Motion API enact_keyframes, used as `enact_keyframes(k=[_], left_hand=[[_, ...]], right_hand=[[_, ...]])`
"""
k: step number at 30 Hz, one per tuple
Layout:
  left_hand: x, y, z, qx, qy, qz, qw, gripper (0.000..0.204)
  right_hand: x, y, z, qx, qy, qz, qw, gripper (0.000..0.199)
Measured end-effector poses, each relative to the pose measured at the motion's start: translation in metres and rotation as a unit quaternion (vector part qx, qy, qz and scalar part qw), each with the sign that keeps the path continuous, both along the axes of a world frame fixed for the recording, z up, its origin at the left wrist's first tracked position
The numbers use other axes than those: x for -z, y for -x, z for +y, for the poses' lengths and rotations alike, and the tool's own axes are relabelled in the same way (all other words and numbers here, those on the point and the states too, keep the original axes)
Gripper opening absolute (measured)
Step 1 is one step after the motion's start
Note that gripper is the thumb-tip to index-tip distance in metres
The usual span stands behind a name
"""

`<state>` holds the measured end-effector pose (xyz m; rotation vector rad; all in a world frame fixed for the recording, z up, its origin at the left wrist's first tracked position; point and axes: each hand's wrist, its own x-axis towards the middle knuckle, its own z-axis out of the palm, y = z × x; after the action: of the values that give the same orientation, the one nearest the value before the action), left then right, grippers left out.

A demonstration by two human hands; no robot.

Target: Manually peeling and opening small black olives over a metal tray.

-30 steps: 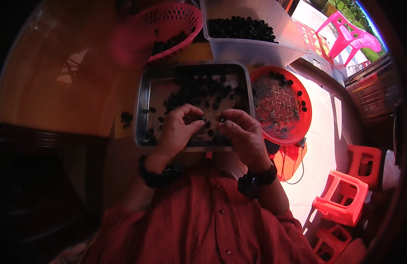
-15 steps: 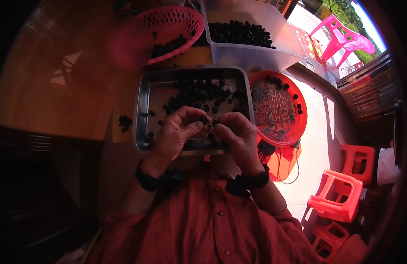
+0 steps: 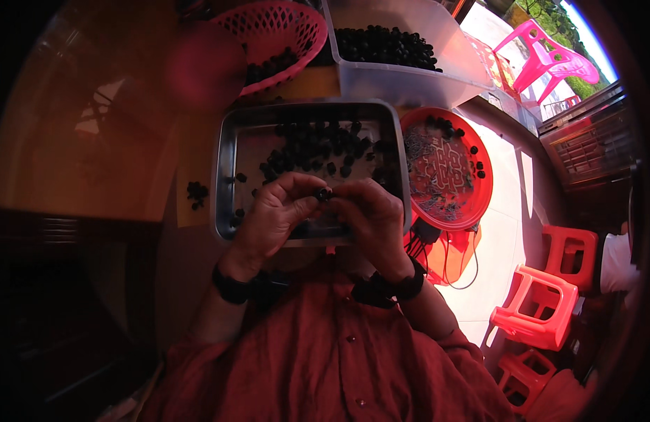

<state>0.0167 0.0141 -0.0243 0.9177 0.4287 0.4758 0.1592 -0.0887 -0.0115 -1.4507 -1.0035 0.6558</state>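
Over a metal tray [image 3: 222, 169], my left hand [image 3: 272, 216] pinches a small black round piece [image 3: 323, 194] between thumb and fingers. My right hand [image 3: 370, 219] meets it from the other side, its thumb and fingers pressed together at the piece; anything tiny between those fingertips is too small to make out. Many similar dark pieces [image 3: 314, 146] lie loose in the tray. A red round tray [image 3: 488, 190] beside it on the right bears thin grey wire-like bits [image 3: 434, 190] and several black pieces along its rim.
Behind the metal tray stand a pink perforated basket [image 3: 314, 35] and a translucent plastic bin [image 3: 409, 88], both with dark pieces inside. A small cluster of black pieces [image 3: 197, 195] lies left of the tray. Red stools [image 3: 536, 316] stand on the floor at right, near a cable [image 3: 472, 278].
My right hand has moved in toward the left, and the fingertips of both hands now sit closer together at the black piece. The view has shifted slightly.
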Motion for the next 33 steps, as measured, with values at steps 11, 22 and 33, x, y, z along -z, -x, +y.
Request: enact_keyframes(k=[11, 22, 33], left_hand=[[-0.008, -0.006, -0.006, -0.028, -0.082, 0.059, 0.994, 0.021], [-0.012, -0.016, -0.013, -0.035, -0.086, 0.072, 0.993, 0.021], [-0.007, -0.027, -0.014, -0.050, -0.078, 0.071, 0.993, 0.022]], right_hand=[[-0.006, -0.006, -0.003, -0.008, 0.039, 0.081, 0.996, 0.012], [0.000, -0.020, -0.005, -0.059, 0.076, 0.367, 0.925, 0.012], [0.008, -0.035, -0.004, -0.096, 0.102, 0.526, 0.839, 0.013]])
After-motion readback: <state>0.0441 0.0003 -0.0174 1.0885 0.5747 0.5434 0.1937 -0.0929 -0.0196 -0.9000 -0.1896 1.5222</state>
